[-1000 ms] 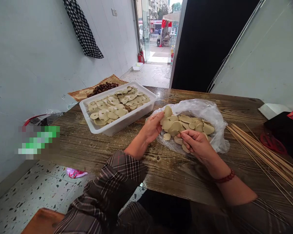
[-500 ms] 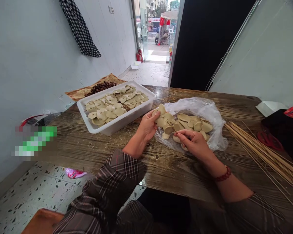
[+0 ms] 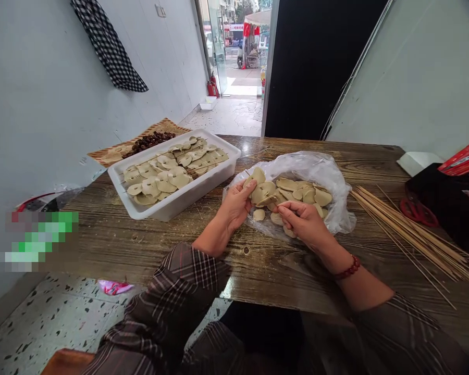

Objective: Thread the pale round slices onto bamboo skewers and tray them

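Observation:
My left hand (image 3: pixel 237 204) is closed around several flat, pale beige round slices (image 3: pixel 262 191) threaded on a bamboo skewer, its tip poking out just above the fingers. Near the other end, my right hand (image 3: pixel 303 221) pinches the skewer between thumb and fingertips. Beneath and behind both hands, an opened clear plastic bag (image 3: pixel 338 208) holds more loose slices (image 3: pixel 303 191). Left of it stands a white plastic tub (image 3: pixel 162 211), where skewers full of the same slices (image 3: pixel 168 179) lie in rows.
Bare bamboo skewers (image 3: pixel 410 229) lie in a loose bundle on the right of the wooden table (image 3: pixel 148 250). Red-handled scissors (image 3: pixel 418 211) and a black bag-like thing are beyond them. Small dark brown pieces (image 3: pixel 150 141) rest on patterned paper behind the tub.
The whole view has shifted a little, so things sit further left. The skewer's tip now shows past my left fingers. Both hands keep their holds.

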Available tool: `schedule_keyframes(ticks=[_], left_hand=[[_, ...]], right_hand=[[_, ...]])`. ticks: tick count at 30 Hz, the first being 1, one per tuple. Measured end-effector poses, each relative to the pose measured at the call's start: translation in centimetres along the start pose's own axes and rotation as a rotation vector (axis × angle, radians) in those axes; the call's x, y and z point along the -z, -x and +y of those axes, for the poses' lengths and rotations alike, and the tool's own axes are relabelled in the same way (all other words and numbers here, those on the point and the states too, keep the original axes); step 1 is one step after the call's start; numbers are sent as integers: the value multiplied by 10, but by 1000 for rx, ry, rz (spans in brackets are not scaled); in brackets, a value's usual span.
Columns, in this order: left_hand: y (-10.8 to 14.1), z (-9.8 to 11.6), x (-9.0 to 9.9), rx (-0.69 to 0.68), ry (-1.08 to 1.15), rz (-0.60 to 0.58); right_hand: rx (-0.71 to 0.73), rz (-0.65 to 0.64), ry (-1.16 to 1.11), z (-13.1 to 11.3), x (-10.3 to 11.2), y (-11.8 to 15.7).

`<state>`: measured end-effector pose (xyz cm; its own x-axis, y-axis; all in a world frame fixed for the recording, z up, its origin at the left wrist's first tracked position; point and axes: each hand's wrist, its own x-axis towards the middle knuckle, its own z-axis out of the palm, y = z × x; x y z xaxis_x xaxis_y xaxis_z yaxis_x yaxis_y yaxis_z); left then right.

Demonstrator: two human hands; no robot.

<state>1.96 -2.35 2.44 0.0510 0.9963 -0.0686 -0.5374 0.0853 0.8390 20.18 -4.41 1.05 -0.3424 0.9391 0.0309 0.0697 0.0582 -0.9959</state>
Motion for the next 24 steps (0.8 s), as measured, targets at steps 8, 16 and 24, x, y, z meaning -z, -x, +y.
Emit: schedule_keyframes(ticks=[8,16,24], left_hand=[[6,-5,-3,69,-212,-219],[6,-17,-7,-16,-244,-191],[7,-16,-13,-71,-160,-107]], right_hand=[[-73,63,-429,-14,6,-2],[-43,53,-406,-8,-1,-4],[-18,115,-219,-1,-3,-8]])
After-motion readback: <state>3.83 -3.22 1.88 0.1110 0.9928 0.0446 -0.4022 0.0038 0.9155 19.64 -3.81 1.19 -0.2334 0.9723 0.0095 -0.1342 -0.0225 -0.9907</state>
